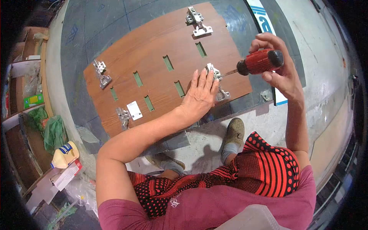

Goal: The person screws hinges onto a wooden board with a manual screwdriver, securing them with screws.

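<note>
Screwdriver (pixel 257 62) gripped in right hand (pixel 281 73), tip on hinge (pixel 217 78) at board (pixel 153 50) 4 o'clock edge, left hand (pixel 199 96) flat w/ fingers spread beside it; risk: tip slipping into fingertips.

Up at twelve o'clock, a silver metal hinge (pixel 198 22) lies on the panel's far edge. Over at nine, another silver hinge (pixel 101 74) sits beside a narrow slot. Toward seven o'clock, a cream squeeze bottle with a blue label (pixel 65 153) lies near crumpled green plastic bags (pixel 51 130). White sticker (pixel 134 110) close by.
</note>
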Demonstrator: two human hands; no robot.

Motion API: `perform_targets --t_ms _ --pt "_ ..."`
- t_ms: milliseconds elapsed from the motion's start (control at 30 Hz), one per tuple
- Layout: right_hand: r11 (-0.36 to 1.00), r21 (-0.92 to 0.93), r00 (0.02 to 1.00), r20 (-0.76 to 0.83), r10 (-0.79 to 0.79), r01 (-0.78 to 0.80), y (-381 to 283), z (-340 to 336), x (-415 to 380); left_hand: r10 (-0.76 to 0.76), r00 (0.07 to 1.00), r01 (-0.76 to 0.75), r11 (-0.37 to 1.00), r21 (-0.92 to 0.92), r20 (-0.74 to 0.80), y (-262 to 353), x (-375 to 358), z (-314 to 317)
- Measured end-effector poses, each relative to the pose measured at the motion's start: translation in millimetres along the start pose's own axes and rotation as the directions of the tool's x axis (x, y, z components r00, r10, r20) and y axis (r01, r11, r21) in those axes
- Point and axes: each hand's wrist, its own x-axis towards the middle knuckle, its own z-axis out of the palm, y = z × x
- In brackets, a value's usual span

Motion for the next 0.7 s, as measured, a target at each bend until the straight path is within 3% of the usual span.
perform_targets --t_ms 67,133,233,267,333,467,533,700 --pt "0.996 0.067 0.998 0.027 0.053 -0.055 1 0 0 -0.009 1.0 0.009 1.0 -0.025 0.001 0 0 0" --pt "0.991 -0.061 0.981 0.159 -0.107 0.118 10 -6 1 -0.004 1.0 0.004 1.0 -0.008 -0.01 1 0 0" --pt "0.971 -0.223 0.997 0.018 -0.081 0.083 13 -8 -3 0.003 1.0 -0.003 1.0 0.022 -0.007 1 0 -1" --pt "0.971 -0.223 0.997 0.017 -0.082 0.083 11 -6 -2 0.005 1.0 -0.006 0.999 0.033 0.005 1 0 -1" --pt "1.0 -0.017 1.0 0.02 -0.004 0.004 5 0 0 -0.006 1.0 0.006 1.0 0.005 0.021 1 0 -3" --pt "0.998 -0.057 0.993 0.119 -0.016 0.023 9 -6 -2 -0.016 1.0 0.016 1.0 -0.014 0.002 2 -1 -1" --pt "0.963 -0.268 0.999 -0.033 -0.001 -0.008 11 -5 -5 -0.014 1.0 0.014 1.0 -0.004 0.02 2 0 -1" --pt "0.991 -0.127 0.993 0.109 0.042 -0.028 3 -2 -2 -0.033 0.999 0.033 0.999 -0.007 0.031 2 -1 1"
